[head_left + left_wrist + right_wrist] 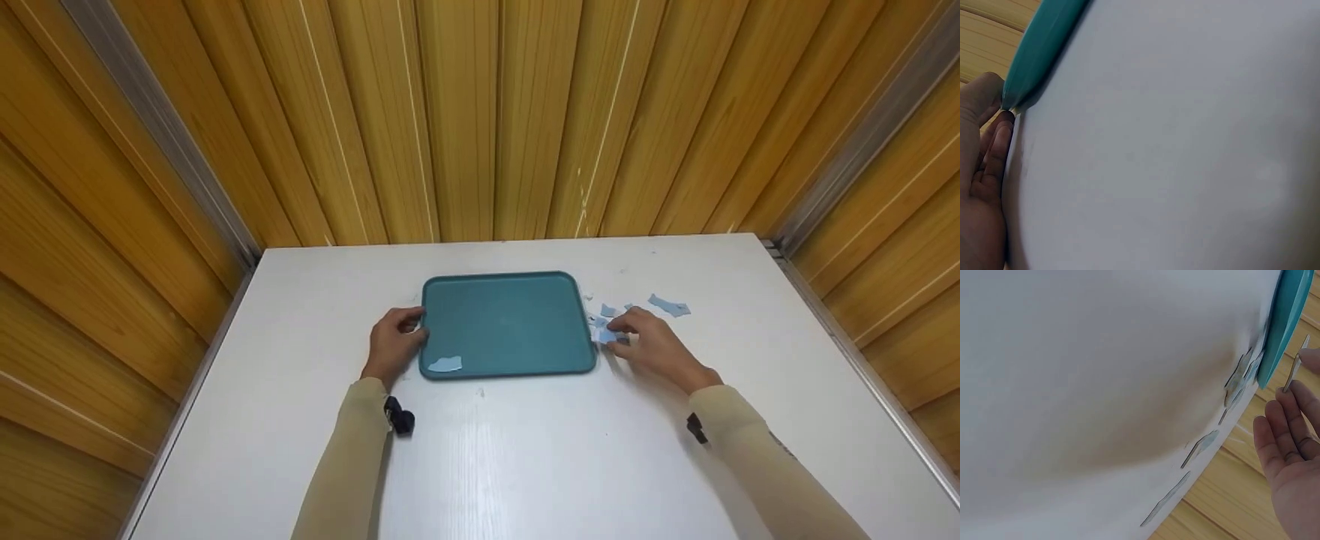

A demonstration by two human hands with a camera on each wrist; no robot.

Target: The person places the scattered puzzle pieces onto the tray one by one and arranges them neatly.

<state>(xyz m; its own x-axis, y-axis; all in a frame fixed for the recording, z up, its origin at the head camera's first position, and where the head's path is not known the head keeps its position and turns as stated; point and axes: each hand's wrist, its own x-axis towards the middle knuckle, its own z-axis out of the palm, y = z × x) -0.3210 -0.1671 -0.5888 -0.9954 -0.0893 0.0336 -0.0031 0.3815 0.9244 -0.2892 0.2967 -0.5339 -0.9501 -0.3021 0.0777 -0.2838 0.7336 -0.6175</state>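
Note:
A shallow teal tray (510, 322) lies on the white table. At its left edge, my left hand (391, 343) grips the rim between thumb and fingers; the left wrist view shows the tray's edge (1044, 53) between them. Beyond the tray's right edge, my right hand (656, 349) pinches a thin, flat light-blue piece (1296, 365) between thumb and fingertips, raised off the table. Several similar irregular-edged pieces (609, 310) lie beside the tray under and near that hand. Another pale blue piece (445, 364) rests inside the tray at its near left corner.
One longer blue piece (669, 305) lies apart, farther right on the table (480, 457). Wood-patterned corrugated walls (495, 120) stand behind the table and along both sides, with grey metal posts in the corners.

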